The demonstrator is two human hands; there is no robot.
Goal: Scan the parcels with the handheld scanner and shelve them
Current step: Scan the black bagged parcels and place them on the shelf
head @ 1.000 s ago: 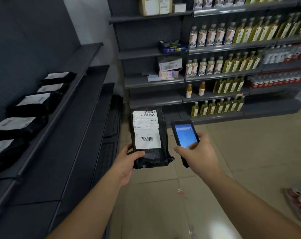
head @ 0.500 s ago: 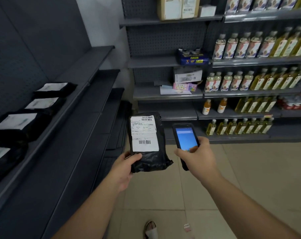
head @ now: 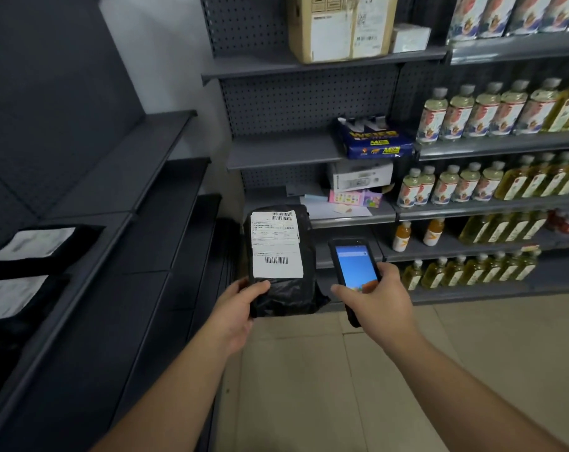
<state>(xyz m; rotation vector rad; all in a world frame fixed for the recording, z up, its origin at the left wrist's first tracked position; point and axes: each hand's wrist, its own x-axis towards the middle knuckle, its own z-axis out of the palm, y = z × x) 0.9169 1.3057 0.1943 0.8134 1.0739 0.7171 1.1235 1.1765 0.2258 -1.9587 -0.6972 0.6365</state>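
the left hand (head: pixel 236 309) grips the lower edge of a black plastic parcel (head: pixel 281 261), thumb on its front, holding it upright with the white barcode label (head: pixel 275 244) facing the camera. just beside it, the right hand (head: pixel 379 296) is curled around a handheld scanner (head: pixel 355 272) whose blue screen is lit. to the left, more labelled black parcels (head: pixel 32 244) lie on a dark shelf (head: pixel 120 223). farther back, shelves hold rows of bottles (head: pixel 491 112), a cardboard box (head: pixel 340 26) and a blue pack (head: pixel 372 138).

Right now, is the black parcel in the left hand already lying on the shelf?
No, the left hand grips the black parcel in the air beside the handheld scanner, off the shelf.
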